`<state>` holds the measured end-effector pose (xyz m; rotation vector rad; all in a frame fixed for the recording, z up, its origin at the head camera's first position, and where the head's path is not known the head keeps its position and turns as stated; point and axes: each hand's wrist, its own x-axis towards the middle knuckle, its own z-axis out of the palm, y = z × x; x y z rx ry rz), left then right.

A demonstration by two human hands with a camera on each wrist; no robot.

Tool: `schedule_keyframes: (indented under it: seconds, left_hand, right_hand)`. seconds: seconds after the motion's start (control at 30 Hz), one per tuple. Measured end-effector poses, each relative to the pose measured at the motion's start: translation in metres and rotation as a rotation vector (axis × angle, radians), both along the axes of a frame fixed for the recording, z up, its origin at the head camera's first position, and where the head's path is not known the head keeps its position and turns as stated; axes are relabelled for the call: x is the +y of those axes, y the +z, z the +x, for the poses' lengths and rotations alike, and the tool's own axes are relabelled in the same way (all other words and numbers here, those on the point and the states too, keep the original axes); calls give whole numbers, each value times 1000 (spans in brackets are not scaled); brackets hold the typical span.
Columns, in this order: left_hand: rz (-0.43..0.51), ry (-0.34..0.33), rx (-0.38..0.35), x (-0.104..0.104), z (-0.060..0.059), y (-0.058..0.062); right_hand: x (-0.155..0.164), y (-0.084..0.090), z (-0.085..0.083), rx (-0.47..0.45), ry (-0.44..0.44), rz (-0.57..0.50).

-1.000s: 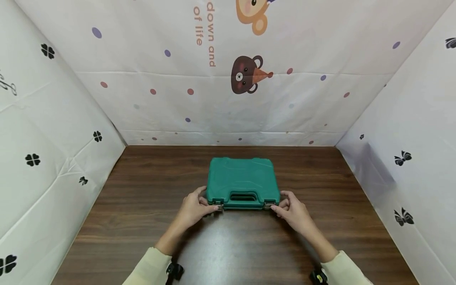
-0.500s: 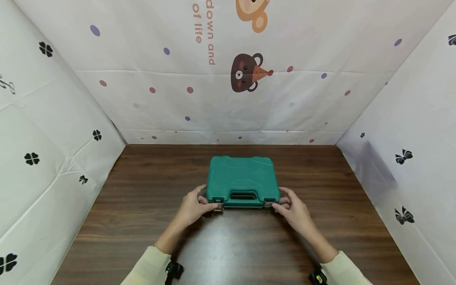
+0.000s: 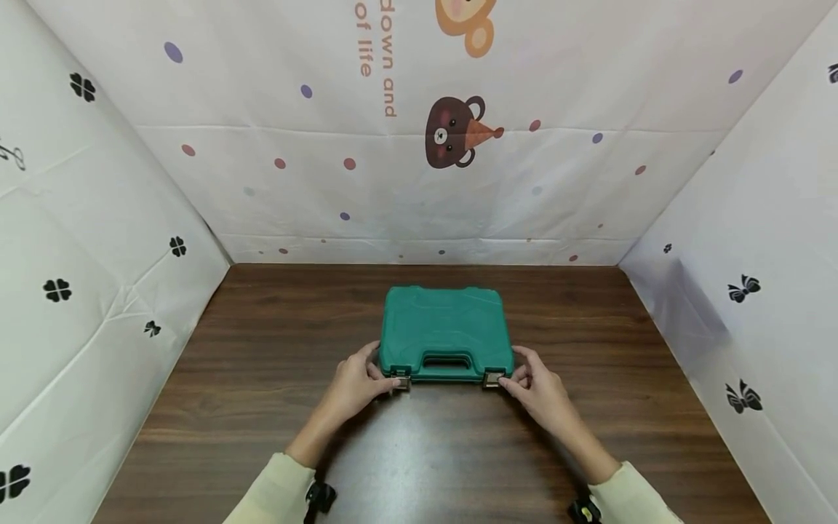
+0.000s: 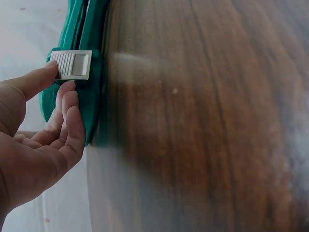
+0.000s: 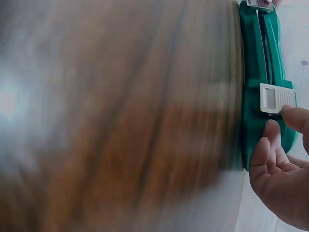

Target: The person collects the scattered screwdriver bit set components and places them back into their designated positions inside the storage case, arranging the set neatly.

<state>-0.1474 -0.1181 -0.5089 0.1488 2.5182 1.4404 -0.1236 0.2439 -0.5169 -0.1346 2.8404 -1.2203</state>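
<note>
A green plastic carrying case [image 3: 447, 320] lies flat on the table with its lid closed, its handle side facing me. Two metal latches sit on that front side. My left hand [image 3: 353, 382] holds the front left corner, its thumb on the left latch [image 4: 79, 65] and the other fingers curled by the case's side. At the opposite corner, my right hand [image 3: 542, 389] has its thumb at the outer edge of the right latch [image 5: 270, 99], fingertips bent just below it. Both latches appear tilted outward from the case; how far is hard to tell.
The dark wooden table [image 3: 275, 313] spreads around the case. A white printed sheet [image 3: 301, 196] rises behind it, and similar sheets stand along the left and right sides. Each wrist wears a small black camera [image 3: 321, 497].
The right latch now stands further out from the case than before, with the right thumb at its edge. The left latch also appears slightly lower. The case has stayed in place.
</note>
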Motion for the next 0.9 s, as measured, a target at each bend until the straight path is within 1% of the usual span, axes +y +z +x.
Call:
schedule_keyframes:
  seconds: [0.13,0.2,0.23,0.3,0.4,0.47,0.53,0.63,0.7,0.77,0.9]
  left_hand:
    - [-42,-14,13,0,2,-2]
    - [-69,-17,35,0,2,-3]
    - [-92,-19,66,1,1,-3]
    - [-170,-17,125,2,0,-2]
    - [-313,-34,256,3,-2,-2]
    - [-397,-72,340,4,-4,-2]
    - [-449,-132,424,4,-6,-4]
    - [-496,-215,519,4,-10,-6]
    - [-515,-245,569,5,-12,-8]
    - [-520,-260,610,6,-14,-9]
    - [-532,-270,660,8,-17,-10]
  right_hand:
    - [0,0,0,18,36,62]
    - [0,0,-2,37,42,98]
    - [-1,1,-3,48,43,123]
    - [-2,2,-4,70,52,168]
    - [-3,4,-7,110,89,231]
    - [-4,5,-8,139,126,262]
    - [-5,6,-10,167,161,278]
    - [-7,6,-12,196,207,294]
    - [-8,6,-13,211,232,291]
    - [-9,6,-14,225,248,296]
    - [-9,5,-15,269,256,320]
